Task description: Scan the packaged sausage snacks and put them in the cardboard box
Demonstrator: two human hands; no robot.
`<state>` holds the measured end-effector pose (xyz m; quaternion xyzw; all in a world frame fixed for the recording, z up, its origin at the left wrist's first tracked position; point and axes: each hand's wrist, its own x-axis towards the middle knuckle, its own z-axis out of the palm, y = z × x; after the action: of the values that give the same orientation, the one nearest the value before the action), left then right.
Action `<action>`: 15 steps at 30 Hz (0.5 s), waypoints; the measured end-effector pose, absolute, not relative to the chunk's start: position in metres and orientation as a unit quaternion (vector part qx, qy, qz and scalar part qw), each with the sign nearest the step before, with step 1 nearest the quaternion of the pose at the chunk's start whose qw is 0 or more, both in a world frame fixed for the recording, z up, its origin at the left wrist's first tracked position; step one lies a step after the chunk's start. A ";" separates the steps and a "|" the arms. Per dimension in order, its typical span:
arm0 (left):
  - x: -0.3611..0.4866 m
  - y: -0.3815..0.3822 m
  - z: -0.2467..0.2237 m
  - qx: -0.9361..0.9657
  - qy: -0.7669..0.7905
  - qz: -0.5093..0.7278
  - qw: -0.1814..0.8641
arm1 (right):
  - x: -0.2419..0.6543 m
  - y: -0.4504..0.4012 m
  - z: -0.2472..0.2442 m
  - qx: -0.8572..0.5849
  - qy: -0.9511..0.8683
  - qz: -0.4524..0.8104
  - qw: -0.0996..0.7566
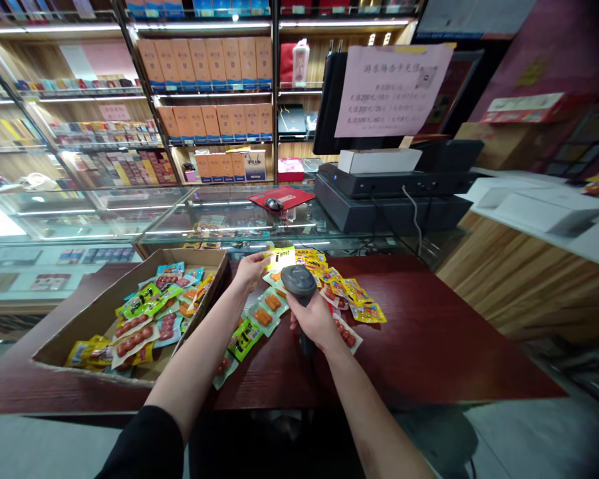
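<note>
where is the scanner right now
The scanner is near the middle of the head view, in the right hand, just below and right of the yellow pack held by the left hand.

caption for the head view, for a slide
Right hand holds a barcode scanner near a yellow packet in the left hand.

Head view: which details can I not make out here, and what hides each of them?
All in the head view:
- Scanner: front turned away from the camera; handle partly covered by the right hand.
- Yellow packet: one end behind the left hand; fine print too small.
- Cardboard box: bottom mostly under packets.
- Monitor: mostly behind the paper sign.
</note>
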<state>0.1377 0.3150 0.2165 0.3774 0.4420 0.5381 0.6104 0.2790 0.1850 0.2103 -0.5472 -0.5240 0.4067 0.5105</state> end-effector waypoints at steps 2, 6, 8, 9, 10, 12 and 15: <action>0.137 0.314 0.217 0.389 0.420 0.538 0.619 | 0.278 0.183 0.214 -0.552 -0.510 0.415 0.512; 0.131 0.308 0.223 0.406 0.406 0.540 0.615 | 0.281 0.178 0.223 -0.550 -0.502 0.439 0.503; 0.123 0.303 0.232 0.406 0.415 0.553 0.597 | 0.282 0.176 0.225 -0.542 -0.511 0.443 0.499; 0.116 0.299 0.238 0.404 0.418 0.565 0.585 | 0.282 0.175 0.225 -0.540 -0.514 0.446 0.495; 0.108 0.294 0.245 0.401 0.417 0.582 0.572 | 0.282 0.175 0.225 -0.540 -0.515 0.449 0.491; 0.086 0.283 0.261 0.392 0.407 0.620 0.545 | 0.278 0.177 0.226 -0.540 -0.514 0.461 0.482; 0.043 0.261 0.286 0.383 0.404 0.673 0.487 | 0.265 0.180 0.227 -0.524 -0.518 0.487 0.469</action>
<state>0.0433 0.2609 0.2855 0.3825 0.4044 0.6733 0.4866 0.2648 0.1798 0.2274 -0.5238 -0.5183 0.4871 0.4687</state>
